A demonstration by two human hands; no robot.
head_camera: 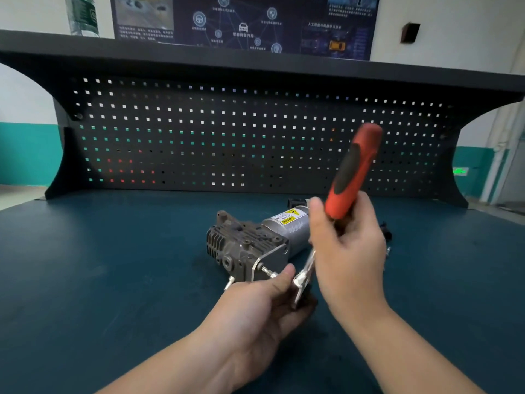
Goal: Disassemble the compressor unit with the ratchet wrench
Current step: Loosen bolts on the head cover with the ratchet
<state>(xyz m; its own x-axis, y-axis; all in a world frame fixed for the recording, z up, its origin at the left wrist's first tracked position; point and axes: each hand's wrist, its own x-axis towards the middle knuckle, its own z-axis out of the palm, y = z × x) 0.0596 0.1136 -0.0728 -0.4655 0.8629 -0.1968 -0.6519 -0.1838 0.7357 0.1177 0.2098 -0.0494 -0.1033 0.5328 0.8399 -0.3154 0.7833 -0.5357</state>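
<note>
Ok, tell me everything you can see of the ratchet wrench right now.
The ratchet wrench has a red grip with a black inset and a bright metal shank and head. It stands steeply, grip up and tilted right, blurred by motion. The right hand grips the lower grip; the left hand holds the metal head end near the bolt on the compressor unit. Whether the head sits on the bolt cannot be told.

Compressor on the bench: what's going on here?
A person is working on the compressor with a ratchet wrench. The right hand grips its red handle, raised and tilted; the left hand holds the wrench head by a bolt sticking out of the compressor's near end. Another bolt also protrudes. The wrench is blurred.
</note>
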